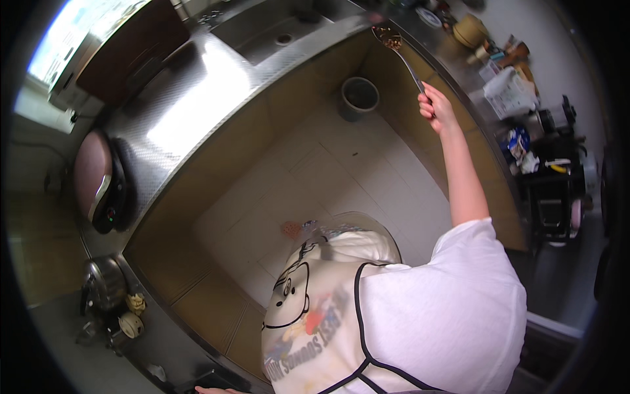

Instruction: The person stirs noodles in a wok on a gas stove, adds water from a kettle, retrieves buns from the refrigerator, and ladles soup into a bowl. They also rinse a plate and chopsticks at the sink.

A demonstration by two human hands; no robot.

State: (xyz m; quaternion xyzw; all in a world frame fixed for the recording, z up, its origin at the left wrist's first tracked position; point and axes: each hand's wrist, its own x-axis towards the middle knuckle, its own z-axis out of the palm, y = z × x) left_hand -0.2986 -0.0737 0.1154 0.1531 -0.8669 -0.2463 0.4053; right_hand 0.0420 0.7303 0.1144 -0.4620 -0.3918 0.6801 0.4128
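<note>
My right hand [437,107], at the end of an outstretched arm, grips the handle of a metal ladle [407,65]. The ladle's bowl points away from me, near the corner of the steel counter, and bits of reddish-brown food lie in it. Below and left of it, a grey bucket [360,96] stands on the tiled floor. Only a sliver of my left hand [216,390] shows at the bottom edge, beside a black appliance or stove part [211,379]; whether it holds anything is hidden.
A steel sink [275,29] is set in the counter. A pink-lidded electric griddle [96,177] stands at left, with a metal pressure cooker [104,283] below it. Along the right counter are a plastic bag [510,93], a blue packet [518,142] and a black stand [549,212].
</note>
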